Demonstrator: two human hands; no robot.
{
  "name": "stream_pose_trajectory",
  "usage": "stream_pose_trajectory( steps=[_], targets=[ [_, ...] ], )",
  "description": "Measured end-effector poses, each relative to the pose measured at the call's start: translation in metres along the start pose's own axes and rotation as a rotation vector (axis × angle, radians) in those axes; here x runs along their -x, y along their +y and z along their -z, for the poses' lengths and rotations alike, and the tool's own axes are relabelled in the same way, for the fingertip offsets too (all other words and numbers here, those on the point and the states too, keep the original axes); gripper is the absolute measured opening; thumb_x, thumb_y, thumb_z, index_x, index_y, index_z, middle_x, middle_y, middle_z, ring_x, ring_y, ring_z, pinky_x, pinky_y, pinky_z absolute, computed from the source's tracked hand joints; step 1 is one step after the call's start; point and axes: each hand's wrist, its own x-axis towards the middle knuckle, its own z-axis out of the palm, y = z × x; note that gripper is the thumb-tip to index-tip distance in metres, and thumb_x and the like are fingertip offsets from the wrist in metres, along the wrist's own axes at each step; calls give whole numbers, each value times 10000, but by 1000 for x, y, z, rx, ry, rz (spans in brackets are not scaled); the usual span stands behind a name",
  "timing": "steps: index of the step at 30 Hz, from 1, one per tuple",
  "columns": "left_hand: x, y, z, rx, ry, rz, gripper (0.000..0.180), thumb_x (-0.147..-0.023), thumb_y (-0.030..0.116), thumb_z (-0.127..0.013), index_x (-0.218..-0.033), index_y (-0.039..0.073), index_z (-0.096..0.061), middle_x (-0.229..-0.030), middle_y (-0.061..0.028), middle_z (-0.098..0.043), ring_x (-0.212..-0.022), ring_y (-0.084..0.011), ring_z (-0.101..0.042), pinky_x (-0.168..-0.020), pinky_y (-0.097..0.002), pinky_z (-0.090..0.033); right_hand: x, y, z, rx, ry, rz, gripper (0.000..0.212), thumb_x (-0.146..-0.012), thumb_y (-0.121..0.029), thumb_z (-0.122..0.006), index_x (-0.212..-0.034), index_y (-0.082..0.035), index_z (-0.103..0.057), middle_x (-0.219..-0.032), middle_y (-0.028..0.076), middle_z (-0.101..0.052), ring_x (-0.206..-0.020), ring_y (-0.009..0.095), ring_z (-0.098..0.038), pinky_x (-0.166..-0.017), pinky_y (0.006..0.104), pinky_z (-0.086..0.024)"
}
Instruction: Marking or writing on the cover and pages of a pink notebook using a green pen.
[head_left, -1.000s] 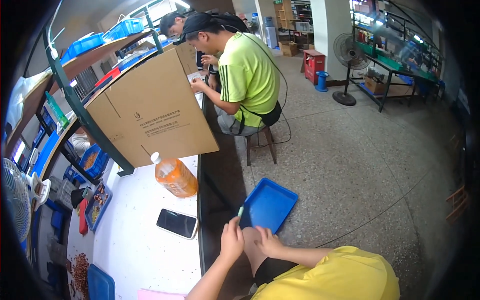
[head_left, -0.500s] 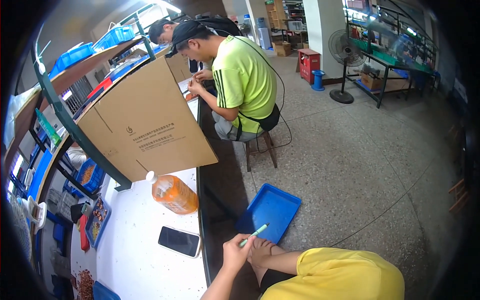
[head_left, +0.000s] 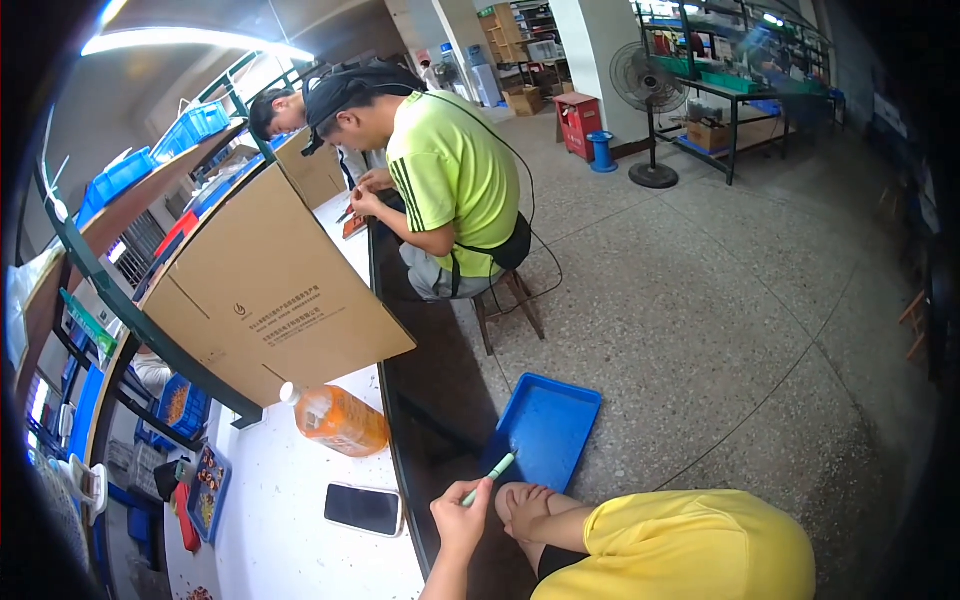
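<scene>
My left hand [head_left: 461, 520] is closed around a light-green pen-like tool [head_left: 503, 464], its dark tip pointing up and away over the floor. It is beside the front edge of the white table [head_left: 290, 545]. My right hand [head_left: 526, 508] lies over my knee with its fingers stretched out, holding nothing. On the table next to my left hand lies a smartphone [head_left: 362, 509] with a dark screen. Behind the phone, a bottle of orange drink [head_left: 342, 420] with a white cap stands near the table's edge.
A blue tray [head_left: 545, 425] rests low beyond my knees. A cardboard sheet [head_left: 270, 290] stands across the table, by a green shelf post [head_left: 150, 320]. Beyond it a person in a lime shirt [head_left: 460, 180] sits on a stool [head_left: 512, 305]. Small parts fill a blue tray [head_left: 208, 495] at left.
The view has turned slightly, so the shelf, cardboard and seated person appear farther left. My left hand has shifted a little left and down, still holding the tool. My right hand stays on the knee.
</scene>
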Motion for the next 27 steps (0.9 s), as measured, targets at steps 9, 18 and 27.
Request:
stream_pose_trajectory(
  steps=[9, 18, 27],
  targets=[
    [5, 0, 6, -15, 19, -33, 216, -799, 164, -736, -774, -48, -703, -633, -110, -657, -471, -136, -499, -465, -228, -397, 4, -5, 4, 58, 0, 17, 750, -887, -552, -430, -1465, -108, -253, -1388, 321, -335, -1186, 512, -397, -927, 643, -309],
    [-3, -16, 2, 41, 94, -95, 201, -798, 156, -735, -804, -42, -704, -652, -100, -664, -487, -133, -509, -476, -229, -402, 2, -5, 8, 47, -58, -2, 757, -891, -550, -427, -1474, -108, -233, -1401, 316, -325, -1206, 523, -383, -937, 642, -306],
    [-1, -8, 5, 70, 40, -58, 215, -808, 171, -725, -845, -40, -706, -713, -114, -682, -547, -153, -552, -539, -245, -443, 1, -10, 8, 48, -73, -2, 779, -895, -555, -432, -1479, -94, -205, -1408, 323, -306, -1220, 536, -365, -951, 653, -299]
  ],
)
